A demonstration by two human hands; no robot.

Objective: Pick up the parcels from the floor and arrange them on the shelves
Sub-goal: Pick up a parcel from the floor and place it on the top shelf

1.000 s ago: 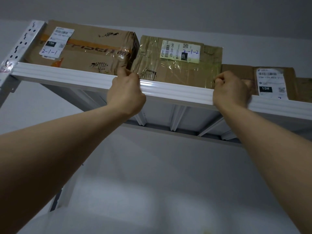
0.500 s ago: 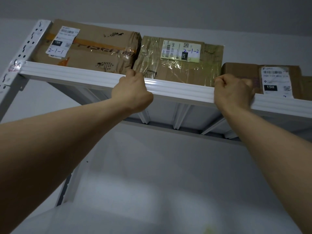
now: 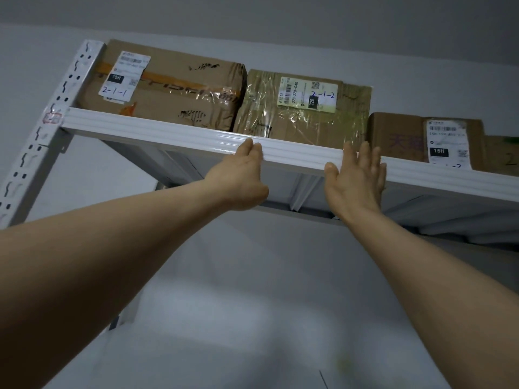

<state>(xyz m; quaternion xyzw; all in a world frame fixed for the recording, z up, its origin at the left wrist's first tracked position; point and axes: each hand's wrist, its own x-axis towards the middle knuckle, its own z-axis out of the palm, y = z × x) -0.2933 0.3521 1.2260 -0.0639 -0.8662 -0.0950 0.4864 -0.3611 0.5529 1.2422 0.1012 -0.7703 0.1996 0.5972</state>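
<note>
Overhead, white metal shelf point(image 3: 168, 127) loaded in a row, cardboard parcel 2-1-1 point(image 3: 168, 88) leftmost, taped parcel 2-1-2 point(image 3: 303, 122) touching it, smaller parcel point(image 3: 398, 136) to its right, left hand point(image 3: 244, 175) and right hand point(image 3: 356, 175) straight-fingered at the shelf's front edge, gripping nothing.

shelf rail point(image 3: 174, 127): white painted metal, smooth, slightly glossy
left parcel point(image 3: 174, 88): matt brown cardboard, creased
middle parcel point(image 3: 303, 113): cardboard under shiny, wrinkled clear tape
labels point(image 3: 307, 94): paper

Both arms reach up, left hand point(image 3: 243, 179) and right hand point(image 3: 356, 178) with straight fingers.
</note>
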